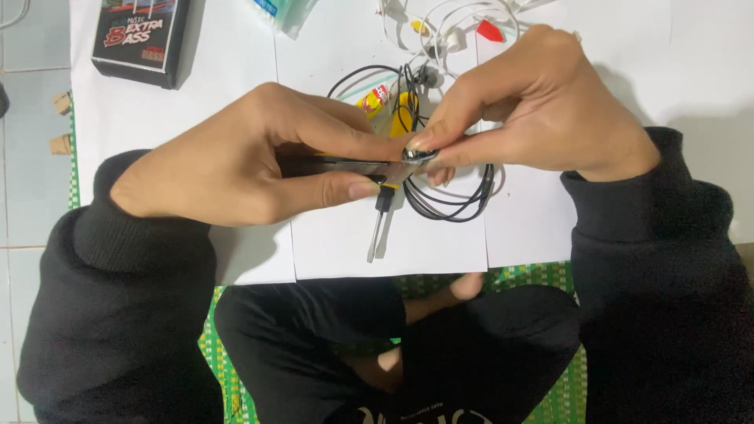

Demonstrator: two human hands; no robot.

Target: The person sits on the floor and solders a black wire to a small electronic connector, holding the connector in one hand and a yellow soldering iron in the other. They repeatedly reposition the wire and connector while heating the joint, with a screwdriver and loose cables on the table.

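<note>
White paper sheets (345, 235) underlie two hands (236, 161), both pinching one small round earpiece (419, 155).

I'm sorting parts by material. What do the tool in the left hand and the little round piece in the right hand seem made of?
The slim tool looks like polished metal: dark, with a bright glint near its tip. The small round piece seems metal too, shiny grey, though fingers hide most of it. The black cable beneath looks rubbery.

Bright, even light; soft shadows.
</note>
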